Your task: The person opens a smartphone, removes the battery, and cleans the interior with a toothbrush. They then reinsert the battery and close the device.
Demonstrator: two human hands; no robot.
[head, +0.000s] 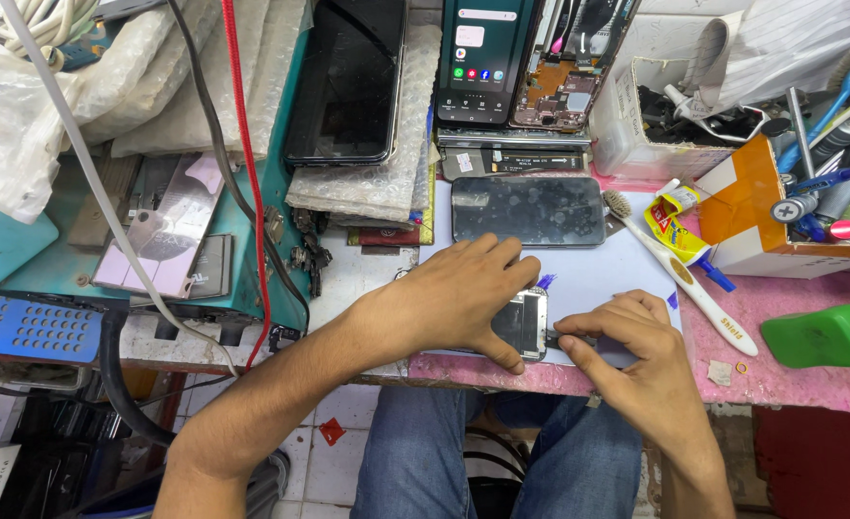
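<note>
We worked at a pink table (pixel 790 384) crowded with repair clutter, and near its six-o'clock edge lay a white sheet (pixel 598 279) that carried the job. At twelve o'clock of that sheet rested a dark phone (pixel 528 210), face up and well apart from our hands. Our left hand (pixel 449 298) lay flat on a small open phone (pixel 524 325) at the sheet's six o'clock, fingers pressed together over its left half, thumb hooked along its near edge. Our right hand (pixel 627 336), at three o'clock of that phone, had thumb and forefinger pinched on a thin dark tool (pixel 561 339) touching the phone's right edge; what its tip met we could not tell. We judged that a slip of the tool could gouge the exposed parts, since the phone sat close to the table's edge and was held only by palm pressure. At two o'clock stood an orange and white box (pixel 747 207) of pens; beside it at one o'clock lay a yellow glue tube (pixel 675 226) with red markings, touching a white toothbrush (pixel 679 274).
</note>
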